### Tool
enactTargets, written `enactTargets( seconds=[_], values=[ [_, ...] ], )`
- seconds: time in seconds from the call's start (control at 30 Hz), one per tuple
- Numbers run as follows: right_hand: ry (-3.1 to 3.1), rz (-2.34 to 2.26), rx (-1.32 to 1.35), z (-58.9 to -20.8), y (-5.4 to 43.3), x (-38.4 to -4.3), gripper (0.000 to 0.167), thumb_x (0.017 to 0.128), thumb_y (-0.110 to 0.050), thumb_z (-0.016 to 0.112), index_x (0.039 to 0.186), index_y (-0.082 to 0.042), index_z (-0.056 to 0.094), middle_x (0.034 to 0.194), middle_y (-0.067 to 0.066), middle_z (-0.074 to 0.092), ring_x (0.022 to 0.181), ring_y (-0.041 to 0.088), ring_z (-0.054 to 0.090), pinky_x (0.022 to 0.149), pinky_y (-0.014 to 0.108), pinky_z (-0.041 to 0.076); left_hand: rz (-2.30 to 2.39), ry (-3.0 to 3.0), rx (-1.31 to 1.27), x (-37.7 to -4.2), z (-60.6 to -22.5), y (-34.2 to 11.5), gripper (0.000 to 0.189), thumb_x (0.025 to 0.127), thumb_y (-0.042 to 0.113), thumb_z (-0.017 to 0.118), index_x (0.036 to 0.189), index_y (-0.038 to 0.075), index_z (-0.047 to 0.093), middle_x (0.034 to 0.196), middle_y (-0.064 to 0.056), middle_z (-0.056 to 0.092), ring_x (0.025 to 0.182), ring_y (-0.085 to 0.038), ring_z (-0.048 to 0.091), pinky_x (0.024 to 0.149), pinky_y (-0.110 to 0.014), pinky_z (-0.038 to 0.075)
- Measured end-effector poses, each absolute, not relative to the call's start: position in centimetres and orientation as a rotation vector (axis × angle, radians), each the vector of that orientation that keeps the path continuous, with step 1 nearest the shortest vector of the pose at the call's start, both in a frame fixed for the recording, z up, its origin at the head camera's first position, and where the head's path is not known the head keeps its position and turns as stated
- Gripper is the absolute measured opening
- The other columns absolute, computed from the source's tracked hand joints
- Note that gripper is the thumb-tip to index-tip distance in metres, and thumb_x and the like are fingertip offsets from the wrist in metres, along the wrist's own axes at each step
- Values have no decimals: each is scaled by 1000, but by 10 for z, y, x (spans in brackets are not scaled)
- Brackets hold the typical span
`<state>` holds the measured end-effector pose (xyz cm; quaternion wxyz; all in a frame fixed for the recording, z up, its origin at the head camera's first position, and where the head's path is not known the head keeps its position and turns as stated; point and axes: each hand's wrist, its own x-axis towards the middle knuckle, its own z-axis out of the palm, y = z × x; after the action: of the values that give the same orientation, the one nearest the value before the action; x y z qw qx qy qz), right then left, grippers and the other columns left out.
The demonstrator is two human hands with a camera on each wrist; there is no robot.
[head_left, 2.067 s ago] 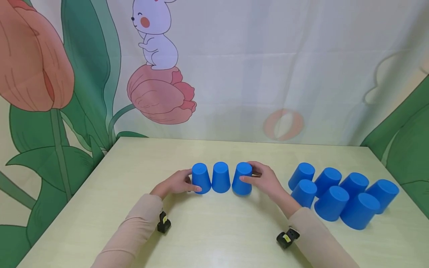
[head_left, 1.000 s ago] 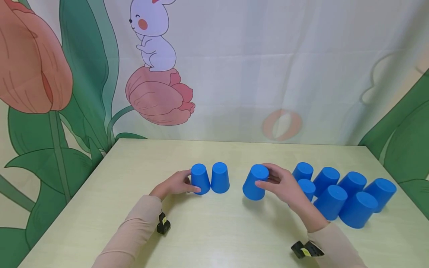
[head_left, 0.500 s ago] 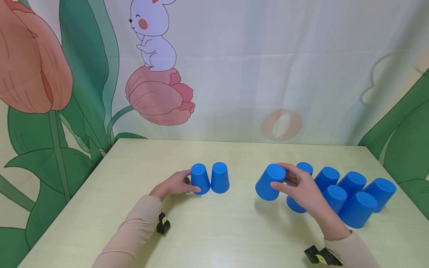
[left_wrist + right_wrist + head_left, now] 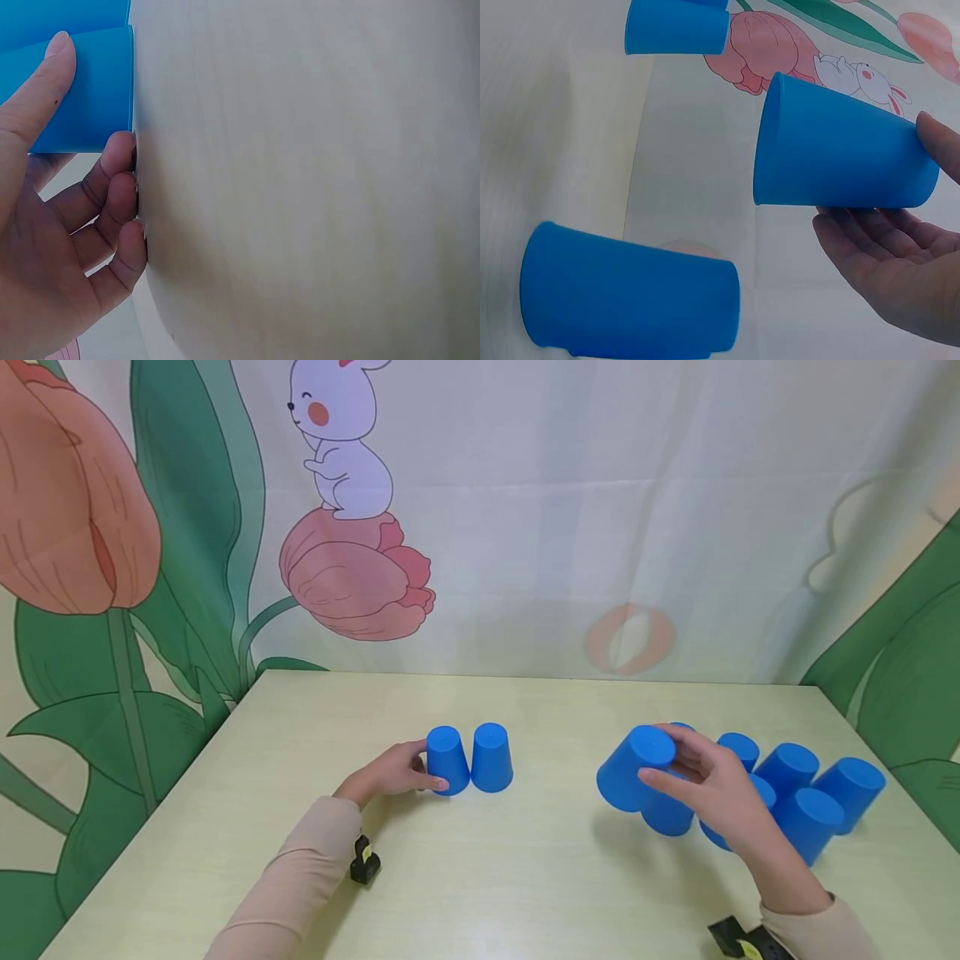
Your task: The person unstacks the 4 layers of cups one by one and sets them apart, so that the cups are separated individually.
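Observation:
My left hand (image 4: 390, 770) holds an upside-down blue plastic cup (image 4: 446, 762) at the left of the table. In the left wrist view the thumb lies on the wall of this cup (image 4: 101, 97), and the other fingers curl below it. A second blue cup (image 4: 492, 758) stands upside down right beside it. My right hand (image 4: 716, 785) grips another blue cup (image 4: 628, 777) between thumb and fingers. This one is lifted and tilted, its shadow falling on the table below. In the right wrist view its open rim (image 4: 769, 142) points away from the palm.
Several upside-down blue cups, among them one at the far right (image 4: 851, 792), stand grouped on the table (image 4: 510, 877) behind and beside my right hand, which partly hides them. A printed curtain (image 4: 525, 527) hangs behind the table's back edge.
My right hand has lifted the third cup from the row and carried it rightward, up to the group of cups. My left hand has stayed on its cup.

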<state>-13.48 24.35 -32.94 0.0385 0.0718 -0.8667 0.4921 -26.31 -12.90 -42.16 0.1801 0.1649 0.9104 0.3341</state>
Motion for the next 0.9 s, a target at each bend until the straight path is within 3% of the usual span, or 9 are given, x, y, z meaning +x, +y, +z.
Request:
enactTargets(
  seconds=[0.3, 0.47, 0.6, 0.7, 0.9],
  values=[
    [-2713, 1394, 174, -322, 266, -129, 64, 87, -32, 62, 138, -4, 35, 131, 22, 45, 114, 41, 47, 88, 54, 40, 936, 2576, 487, -264, -421, -129, 64, 78, 32, 72, 129, 6, 44, 83, -3, 59, 71, -18, 55, 66, -30, 47],
    [-2731, 1274, 160, -319, 281, -126, 60, 88, -31, 61, 136, -4, 38, 126, 21, 50, 109, 38, 52, 83, 44, 47, 929, 2584, 506, -263, -421, -130, 62, 78, 31, 72, 128, 6, 45, 82, -3, 59, 71, -17, 55, 66, -30, 47],
    [-2745, 1240, 145, -318, 293, -124, 59, 88, -31, 61, 136, -5, 38, 127, 19, 50, 104, 16, 56, 78, 23, 48, 930, 2585, 510, -263, -421, -130, 62, 78, 31, 72, 127, 5, 45, 82, -3, 59, 70, -17, 55, 66, -30, 47],
    [-2747, 1233, 129, -318, 302, -122, 60, 88, -30, 61, 137, -5, 37, 128, 20, 48, 96, -5, 50, 73, 11, 43, 936, 2582, 512, -263, -421, -130, 62, 78, 31, 72, 127, 5, 45, 82, -3, 59, 70, -17, 55, 66, -30, 47],
    [-2728, 1206, 69, -318, 319, -119, 61, 87, -30, 62, 137, -4, 37, 127, 19, 48, 90, -15, 45, 69, 8, 41, 942, 2580, 523, -263, -422, -130, 61, 78, 31, 72, 127, 6, 45, 81, -3, 59, 70, -17, 55, 66, -30, 47]
  ],
)
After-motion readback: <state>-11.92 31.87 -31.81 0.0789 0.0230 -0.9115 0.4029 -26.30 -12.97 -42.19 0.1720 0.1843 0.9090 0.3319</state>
